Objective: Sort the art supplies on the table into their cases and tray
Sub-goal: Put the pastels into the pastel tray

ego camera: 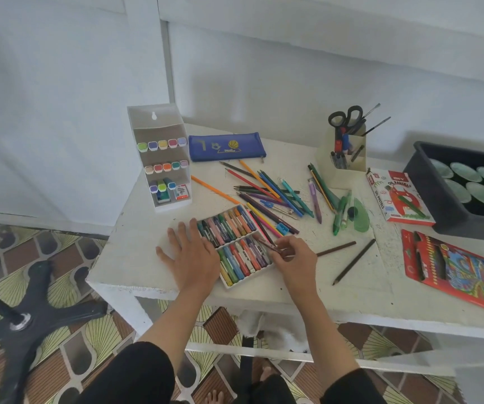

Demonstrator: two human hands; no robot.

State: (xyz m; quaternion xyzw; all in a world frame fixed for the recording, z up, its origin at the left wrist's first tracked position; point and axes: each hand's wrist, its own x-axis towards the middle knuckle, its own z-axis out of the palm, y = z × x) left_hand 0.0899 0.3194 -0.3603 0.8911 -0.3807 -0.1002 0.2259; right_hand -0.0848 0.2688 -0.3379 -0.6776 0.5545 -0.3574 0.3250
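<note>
Table (322,290), white and paint-flecked, carries all of it. At its far right sits a black bin (427,196) holding round pale discs, and at the far left a white marker rack (159,170) stands upright with its rows of caps showing. A red pencil box (453,269) lies flat at the near right, a blue pencil case (226,147) lies at the back, and an oil pastels box (395,199) lies just beside the bin. A heap of loose coloured pencils (267,193) fans across the middle and reaches the far edge of the pastel tray (249,277), which sits near centre with two rows nearly full. The left hand (191,255) lies flat with fingers spread, pressing at the tray's left end, likely to steady it. The right hand (293,258) pinches a dark reddish pastel (265,243) between thumb and fingertips, right over the right end of the near row. The stick's long axis slants more shallowly than its neighbours there, so I judge it wants a small turn to lie parallel before going down; the free slot itself is hidden by the hand, and the right hand is plainly the nearer one
</note>
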